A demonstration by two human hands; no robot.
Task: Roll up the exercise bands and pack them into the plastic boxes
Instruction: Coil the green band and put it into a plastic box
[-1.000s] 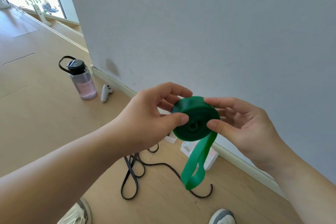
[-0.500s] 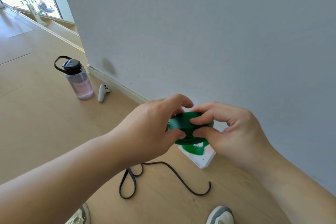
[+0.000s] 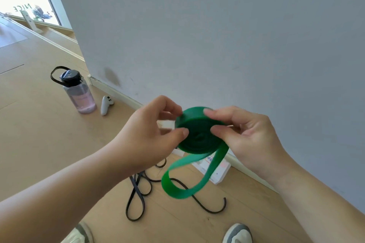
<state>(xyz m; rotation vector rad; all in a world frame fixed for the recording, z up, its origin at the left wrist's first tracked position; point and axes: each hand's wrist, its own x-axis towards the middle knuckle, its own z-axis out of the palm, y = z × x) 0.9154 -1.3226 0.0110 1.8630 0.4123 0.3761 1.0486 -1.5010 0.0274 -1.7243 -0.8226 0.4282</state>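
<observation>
The person is holding a green exercise band, mostly wound into a flat coil, up in the air. The left hand is pinching its left edge and the right hand is pinching its right. A loose loop is hanging below. A black band is lying on the floor near a plastic box by the wall.

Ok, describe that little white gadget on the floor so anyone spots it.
Start at the grey wall's corner on the wooden floor. A clear pink-tinted bottle with black lid stands there; just right of it lies the curved white controller, flat, not upright.
</observation>
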